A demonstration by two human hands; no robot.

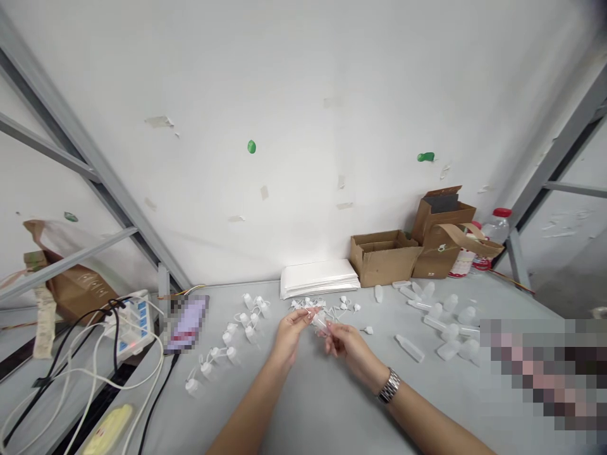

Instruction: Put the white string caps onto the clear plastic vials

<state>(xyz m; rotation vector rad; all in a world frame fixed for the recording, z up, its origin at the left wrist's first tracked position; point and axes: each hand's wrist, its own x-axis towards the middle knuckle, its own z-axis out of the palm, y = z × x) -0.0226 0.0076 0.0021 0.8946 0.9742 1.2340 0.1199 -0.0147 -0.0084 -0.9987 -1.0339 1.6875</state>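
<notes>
Far left: a brown paper bag (78, 287) is slumping behind the frame bar, a white power strip (135, 325) is sitting among cables. A purple, partly pixelated slab (187, 322) is lying next to it. Then small capped bottles (231, 354) are standing in loose rows on the grey table (308, 411). Centre: both hands are closing on one small clear bottle (320, 321), just above the table; left hand (288, 332) is pinching its upper end, right hand (348, 343) is gripping its lower end. Cap detail too small to tell. Loose white caps (356, 308) are lying just beyond; white flat stack (317, 277) behind. Right: open carton (386, 264) is standing by the wall, uncapped bottles (410, 349) are lying scattered.
</notes>
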